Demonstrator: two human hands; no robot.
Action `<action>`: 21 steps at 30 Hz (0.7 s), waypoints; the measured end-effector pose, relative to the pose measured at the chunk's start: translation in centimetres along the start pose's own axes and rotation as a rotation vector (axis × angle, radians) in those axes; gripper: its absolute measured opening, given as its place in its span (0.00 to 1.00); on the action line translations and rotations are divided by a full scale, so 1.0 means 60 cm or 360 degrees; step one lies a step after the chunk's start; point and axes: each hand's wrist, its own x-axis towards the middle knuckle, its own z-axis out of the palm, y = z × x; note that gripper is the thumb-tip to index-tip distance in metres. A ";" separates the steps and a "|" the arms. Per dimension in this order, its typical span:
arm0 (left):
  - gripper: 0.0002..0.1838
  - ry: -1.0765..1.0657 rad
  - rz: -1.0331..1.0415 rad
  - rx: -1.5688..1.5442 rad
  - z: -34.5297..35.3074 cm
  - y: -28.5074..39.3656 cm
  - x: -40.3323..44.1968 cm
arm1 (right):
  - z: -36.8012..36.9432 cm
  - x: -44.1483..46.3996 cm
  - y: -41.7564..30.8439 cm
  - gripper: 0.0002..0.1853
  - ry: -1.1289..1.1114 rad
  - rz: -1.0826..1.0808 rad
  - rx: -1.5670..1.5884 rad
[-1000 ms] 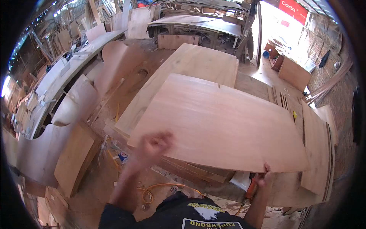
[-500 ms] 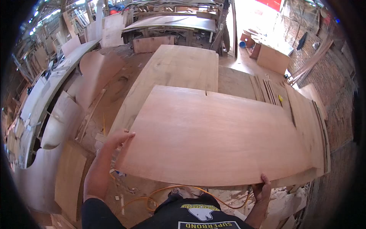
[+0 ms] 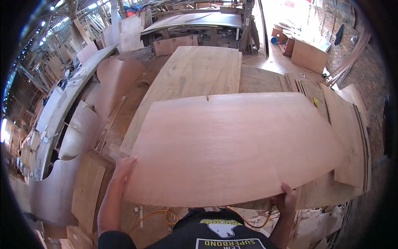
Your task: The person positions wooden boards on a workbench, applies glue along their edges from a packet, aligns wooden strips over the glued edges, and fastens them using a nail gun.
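A large reddish plywood sheet [image 3: 232,145] spans the space before me, with a small notch in its far edge. My left hand [image 3: 125,168] grips its left edge, thumb on top and the other fingers mostly hidden. At the near edge, toward the right, my right hand [image 3: 285,197] holds the sheet with the thumb above and fingers underneath. Beyond and partly beneath it lies a paler plywood sheet [image 3: 203,68]. To the right, another plywood panel [image 3: 344,133] rests on the stack.
Curved thin sheets [image 3: 118,81] and a long bench [image 3: 68,99] stand at the left. An orange hose [image 3: 155,213] winds over the floor near my feet. A small yellow object [image 3: 316,102] lies on the boards at right. Behind are a loaded rack [image 3: 195,20] and a brick wall [image 3: 352,62].
The held sheet has turned and shifted left and toward me, its right end pulling away from the panel on the right. Both hands keep hold. The camera view has shifted slightly.
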 end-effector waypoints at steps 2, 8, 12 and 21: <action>0.21 0.0076 -0.0089 -0.0192 -0.034 -0.091 0.008 | 0.004 0.041 -0.022 0.23 -0.0088 0.0025 -0.0107; 0.16 0.0136 -0.0313 -0.0528 -0.065 -0.127 -0.122 | 0.070 0.180 -0.072 0.22 -0.0447 0.0118 -0.0263; 0.16 -0.0009 -0.0248 -0.0853 -0.049 -0.118 -0.183 | 0.138 0.265 -0.094 0.23 -0.0476 0.0177 -0.0334; 0.16 0.0363 -0.0178 -0.0878 0.043 -0.116 -0.251 | 0.206 0.477 -0.103 0.23 -0.0790 0.0359 -0.0334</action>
